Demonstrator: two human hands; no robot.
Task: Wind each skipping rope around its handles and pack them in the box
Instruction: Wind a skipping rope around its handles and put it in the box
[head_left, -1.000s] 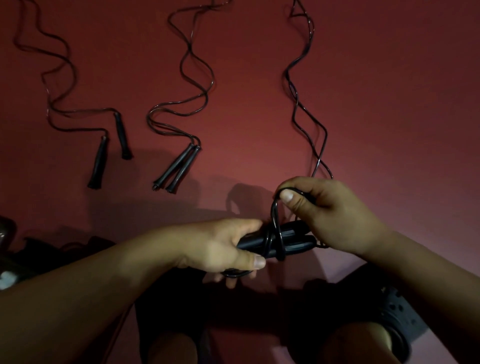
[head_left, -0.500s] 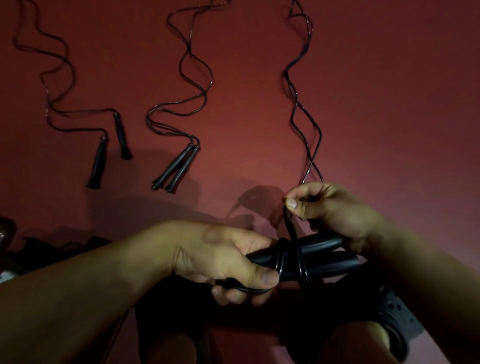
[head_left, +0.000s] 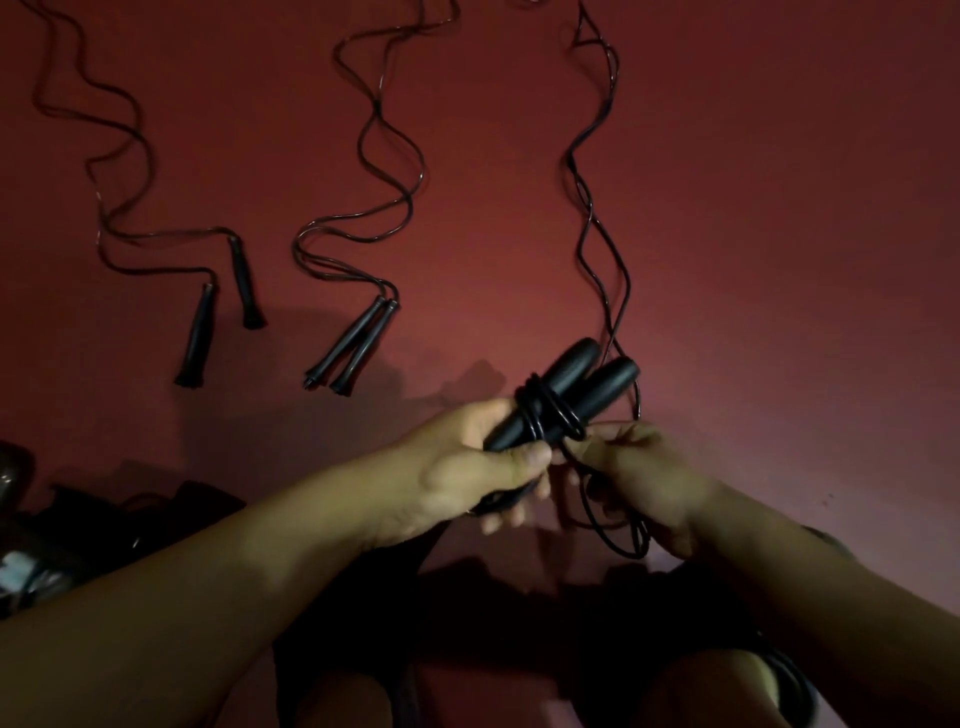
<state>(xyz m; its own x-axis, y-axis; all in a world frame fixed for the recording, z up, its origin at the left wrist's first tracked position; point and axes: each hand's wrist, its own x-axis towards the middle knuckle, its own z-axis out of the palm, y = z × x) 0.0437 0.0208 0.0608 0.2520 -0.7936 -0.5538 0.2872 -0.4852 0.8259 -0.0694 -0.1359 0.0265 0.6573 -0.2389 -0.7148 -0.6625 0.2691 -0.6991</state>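
A: What is the biggest thing in front of you?

B: The red floor (head_left: 753, 208) fills almost the whole frame. On it lie three black skipping ropes. The first rope (head_left: 119, 171) is in the upper left, its two handles apart from each other. The second rope (head_left: 384, 156) is in the upper middle, its two handles lying side by side and touching.

A: And the third one?

B: The third rope (head_left: 597, 234) comes down from the top of the frame, a little right of the middle, to your hands. Its pair of handles (head_left: 566, 395) is just below the centre, pointing to the upper right, with a few turns of rope around it.

A: How do your hands stand?

B: Your left hand (head_left: 467, 467) grips the lower end of the two handles, thumb pressed on top, fingers curled below. Your right hand (head_left: 644, 483) is just beside, to the right and a little lower. Its fingers pinch the rope next to the turns, and a loose loop of rope hangs under this hand.

A: Anything else?

B: Some dark things (head_left: 47, 540) lie at the lower left edge; what they are, I cannot tell.
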